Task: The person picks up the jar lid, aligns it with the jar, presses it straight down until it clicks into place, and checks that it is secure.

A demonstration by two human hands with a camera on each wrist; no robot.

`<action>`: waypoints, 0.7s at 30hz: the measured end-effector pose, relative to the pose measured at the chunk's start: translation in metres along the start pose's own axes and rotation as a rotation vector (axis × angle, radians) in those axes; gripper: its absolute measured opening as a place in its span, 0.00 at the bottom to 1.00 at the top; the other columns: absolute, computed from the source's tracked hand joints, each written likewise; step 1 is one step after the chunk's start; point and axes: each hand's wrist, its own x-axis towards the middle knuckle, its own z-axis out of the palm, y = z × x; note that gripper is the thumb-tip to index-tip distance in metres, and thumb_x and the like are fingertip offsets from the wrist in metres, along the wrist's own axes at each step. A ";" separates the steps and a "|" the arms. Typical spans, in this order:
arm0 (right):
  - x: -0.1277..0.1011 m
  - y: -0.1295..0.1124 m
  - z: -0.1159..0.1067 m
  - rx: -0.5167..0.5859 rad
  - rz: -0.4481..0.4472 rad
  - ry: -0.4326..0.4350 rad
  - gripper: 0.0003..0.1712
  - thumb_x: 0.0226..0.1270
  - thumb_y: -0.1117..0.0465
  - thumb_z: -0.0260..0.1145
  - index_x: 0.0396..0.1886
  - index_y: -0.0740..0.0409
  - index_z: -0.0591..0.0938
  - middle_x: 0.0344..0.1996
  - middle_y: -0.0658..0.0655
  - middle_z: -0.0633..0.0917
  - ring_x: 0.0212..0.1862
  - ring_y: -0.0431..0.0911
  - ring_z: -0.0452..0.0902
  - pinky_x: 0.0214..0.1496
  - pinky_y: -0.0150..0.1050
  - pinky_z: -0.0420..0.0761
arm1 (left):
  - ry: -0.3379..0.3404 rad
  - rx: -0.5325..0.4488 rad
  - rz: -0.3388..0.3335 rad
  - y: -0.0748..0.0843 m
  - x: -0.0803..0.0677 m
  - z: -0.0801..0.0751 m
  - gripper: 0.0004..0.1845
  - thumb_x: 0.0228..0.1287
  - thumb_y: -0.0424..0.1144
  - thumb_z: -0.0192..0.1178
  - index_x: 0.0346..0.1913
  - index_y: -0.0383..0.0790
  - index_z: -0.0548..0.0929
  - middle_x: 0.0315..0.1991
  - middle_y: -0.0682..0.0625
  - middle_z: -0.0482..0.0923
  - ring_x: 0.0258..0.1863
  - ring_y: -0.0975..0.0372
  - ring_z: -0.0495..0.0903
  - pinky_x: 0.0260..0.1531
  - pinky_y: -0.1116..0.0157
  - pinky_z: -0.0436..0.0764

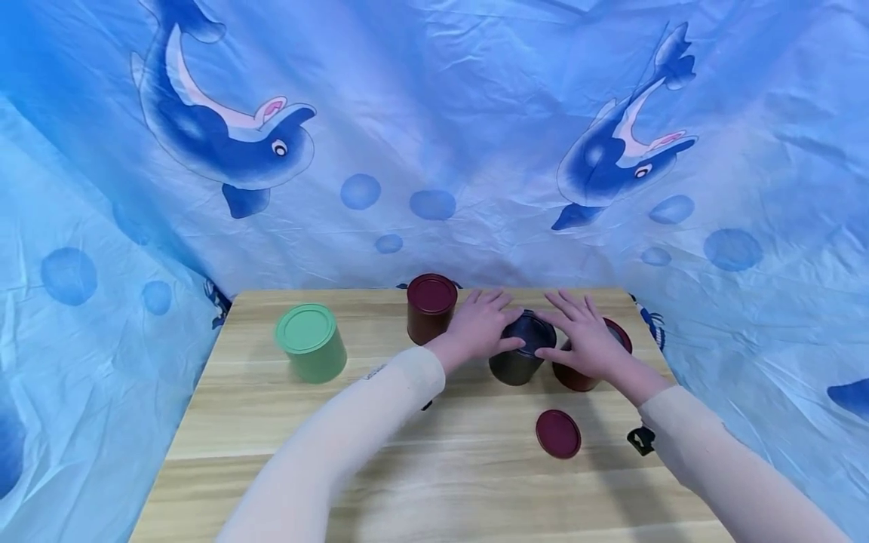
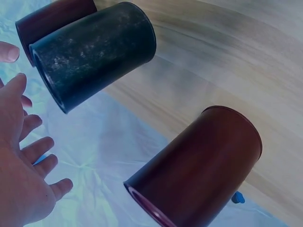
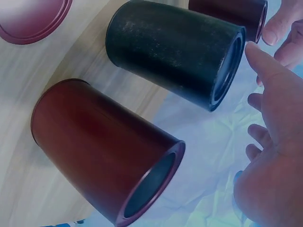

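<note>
A dark can (image 1: pixel 520 360) stands on the wooden table (image 1: pixel 407 445), its top ringed by both my hands. My left hand (image 1: pixel 483 326) lies at its left rim with fingers straight and spread. My right hand (image 1: pixel 585 337) lies at its right rim, also spread, above an open dark red can (image 1: pixel 577 377). Both thumbs sit close to the dark can's rim; contact is unclear. The left wrist view has the dark can (image 2: pixel 94 52) beside my open left hand (image 2: pixel 23 165). In the right wrist view the dark can (image 3: pixel 175 47) and the open red can (image 3: pixel 104 146) lie beside my right hand (image 3: pixel 274 142).
A lidded dark red can (image 1: pixel 431 308) stands just left of my left hand, and a lidded green can (image 1: pixel 310 343) farther left. A loose red lid (image 1: pixel 558 434) lies flat nearer me. A black clip (image 1: pixel 641 440) sits at the table's right edge. Blue dolphin cloth surrounds the table.
</note>
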 end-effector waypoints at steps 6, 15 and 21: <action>-0.010 -0.005 -0.004 -0.031 -0.095 0.057 0.38 0.63 0.52 0.82 0.71 0.61 0.81 0.80 0.71 0.67 0.81 0.70 0.56 0.81 0.75 0.45 | 0.029 0.021 0.012 0.001 -0.014 -0.005 0.38 0.77 0.71 0.52 0.82 0.57 0.70 0.83 0.49 0.63 0.85 0.54 0.56 0.82 0.46 0.58; -0.023 -0.012 -0.004 -0.057 -0.172 0.076 0.40 0.58 0.53 0.84 0.69 0.59 0.83 0.78 0.70 0.69 0.80 0.71 0.58 0.83 0.72 0.44 | 0.021 0.014 0.010 0.008 -0.039 -0.007 0.40 0.76 0.71 0.53 0.82 0.56 0.69 0.83 0.50 0.63 0.85 0.54 0.56 0.82 0.45 0.58; -0.027 -0.017 0.000 -0.052 -0.157 0.058 0.39 0.62 0.50 0.83 0.70 0.58 0.83 0.79 0.68 0.69 0.82 0.68 0.56 0.82 0.73 0.44 | 0.050 0.026 0.004 0.008 -0.052 -0.006 0.39 0.75 0.71 0.54 0.81 0.56 0.71 0.82 0.50 0.65 0.85 0.54 0.56 0.82 0.44 0.58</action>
